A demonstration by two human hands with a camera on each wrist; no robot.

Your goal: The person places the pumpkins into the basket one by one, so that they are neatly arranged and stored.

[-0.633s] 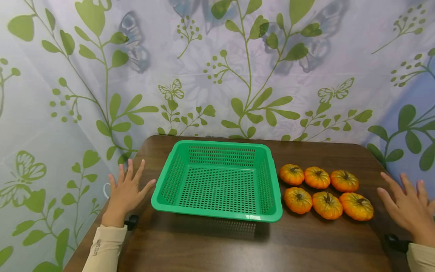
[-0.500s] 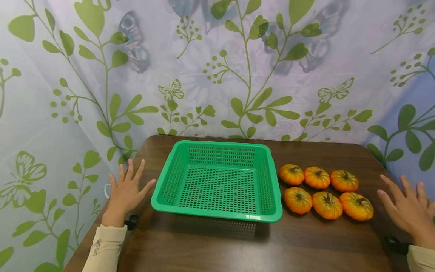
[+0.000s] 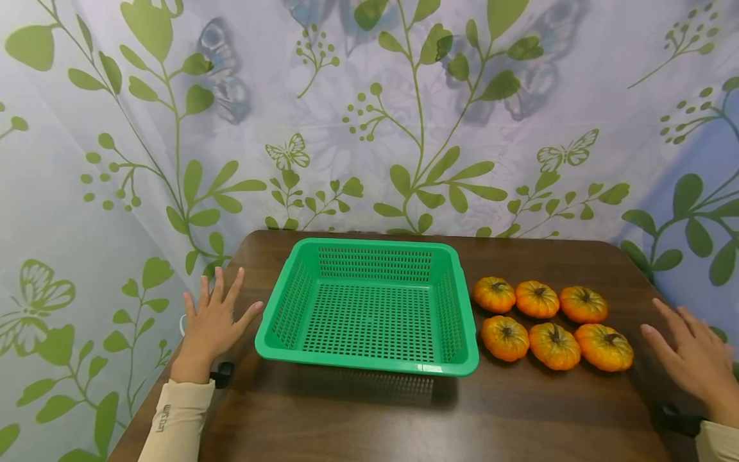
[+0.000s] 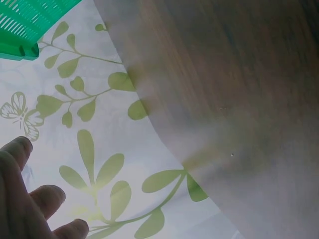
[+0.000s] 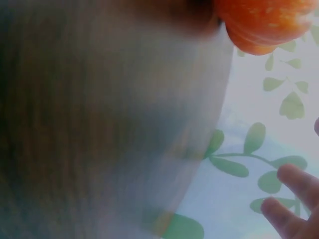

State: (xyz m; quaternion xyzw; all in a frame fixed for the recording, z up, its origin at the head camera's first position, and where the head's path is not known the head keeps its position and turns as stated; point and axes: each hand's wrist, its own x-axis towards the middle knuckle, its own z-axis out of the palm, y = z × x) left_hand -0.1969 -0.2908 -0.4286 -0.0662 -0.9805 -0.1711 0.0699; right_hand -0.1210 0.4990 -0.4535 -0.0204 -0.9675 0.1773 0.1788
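Observation:
A green plastic basket (image 3: 369, 367) with perforated walls stands in the middle of the table, nothing inside it. To its right lie several small orange pumpkins in two rows, among them a front-right pumpkin (image 3: 603, 347) and a back-left pumpkin (image 3: 494, 294). My left hand (image 3: 212, 321) is left of the basket with fingers spread, holding nothing. On the far right, beyond the pumpkins, my right hand (image 3: 695, 353) has its fingers extended and holds nothing. The right wrist view catches an orange pumpkin (image 5: 269, 22) at its top edge; the left wrist view catches a basket corner (image 4: 30, 30).
The brown wooden table (image 3: 346, 430) has rounded back corners. A pale curtain (image 3: 346, 115) printed with green leaves and butterflies hangs behind it and along both sides.
The head view has shifted very slightly. The fingers of my right hand have turned a little, lying closer together. Basket, pumpkins and left hand stay as they were.

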